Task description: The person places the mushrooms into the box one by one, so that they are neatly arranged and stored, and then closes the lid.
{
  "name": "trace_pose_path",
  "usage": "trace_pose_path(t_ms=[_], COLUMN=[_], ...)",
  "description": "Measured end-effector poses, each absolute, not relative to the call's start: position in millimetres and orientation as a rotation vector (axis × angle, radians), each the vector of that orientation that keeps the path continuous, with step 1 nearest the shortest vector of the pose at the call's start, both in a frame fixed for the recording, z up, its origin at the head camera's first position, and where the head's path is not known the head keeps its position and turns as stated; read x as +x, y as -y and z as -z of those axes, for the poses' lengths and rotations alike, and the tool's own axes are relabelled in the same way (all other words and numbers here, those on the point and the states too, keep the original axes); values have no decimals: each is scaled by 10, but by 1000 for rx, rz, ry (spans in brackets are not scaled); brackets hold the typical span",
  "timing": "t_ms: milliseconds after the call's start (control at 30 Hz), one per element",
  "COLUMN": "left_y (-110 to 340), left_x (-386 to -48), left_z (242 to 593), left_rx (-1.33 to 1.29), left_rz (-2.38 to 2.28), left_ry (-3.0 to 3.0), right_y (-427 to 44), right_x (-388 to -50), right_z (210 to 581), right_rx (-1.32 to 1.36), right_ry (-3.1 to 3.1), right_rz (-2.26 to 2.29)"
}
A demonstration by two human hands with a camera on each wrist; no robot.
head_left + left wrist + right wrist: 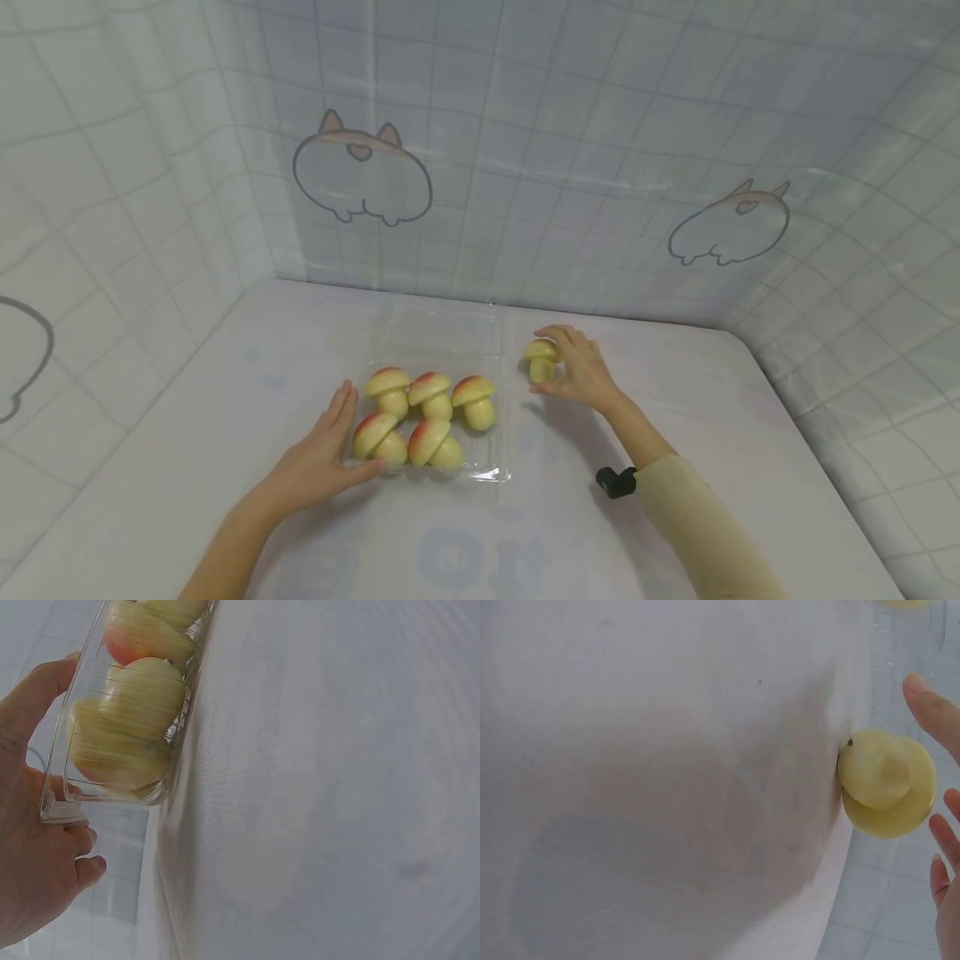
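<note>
A clear plastic box (491,475) lies on the table with several yellow mushroom-shaped pieces (431,442) in two rows, their caps tinged red. At its front left corner my left hand (322,462) holds the box, thumb along the front edge and fingers along the left side. In the left wrist view, the thumb and fingers bracket the clear rim. To the right of the box one more yellow mushroom-shaped piece (542,367) stands on the table. My right hand (581,371) spreads around it, fingers beyond and thumb on the near side; the right wrist view shows a gap at the thumb.
The box's transparent lid (442,325) lies folded back toward the rear wall. A small black device (617,482) sits beside the right sleeve (697,525). Grid-patterned curtains (525,183) with cartoon animals enclose the white table (247,367) at the back and sides.
</note>
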State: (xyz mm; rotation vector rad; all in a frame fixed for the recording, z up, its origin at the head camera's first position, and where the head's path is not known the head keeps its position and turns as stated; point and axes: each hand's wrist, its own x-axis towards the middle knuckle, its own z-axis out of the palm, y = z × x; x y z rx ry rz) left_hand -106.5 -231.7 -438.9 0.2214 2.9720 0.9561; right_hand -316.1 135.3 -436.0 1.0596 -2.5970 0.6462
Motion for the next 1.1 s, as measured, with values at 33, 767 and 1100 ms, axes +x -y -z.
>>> trace_pose_path(t_ms=[33, 767, 1100], left_y=[2316, 2311, 2330], left_x=[-1064, -1068, -1089], left_z=[4386, 4350, 4353], left_rx=[222, 221, 220], left_rz=[-955, -959, -960], left_ry=[-2973, -2967, -2965], right_y=[-1353, -1334, -1371], right_x=[-3163, -3092, -2990], right_z=[4365, 4395, 4354], right_rx=[1056, 874, 857], right_ry=[2609, 2854, 2911], right_rz=[-639, -485, -387])
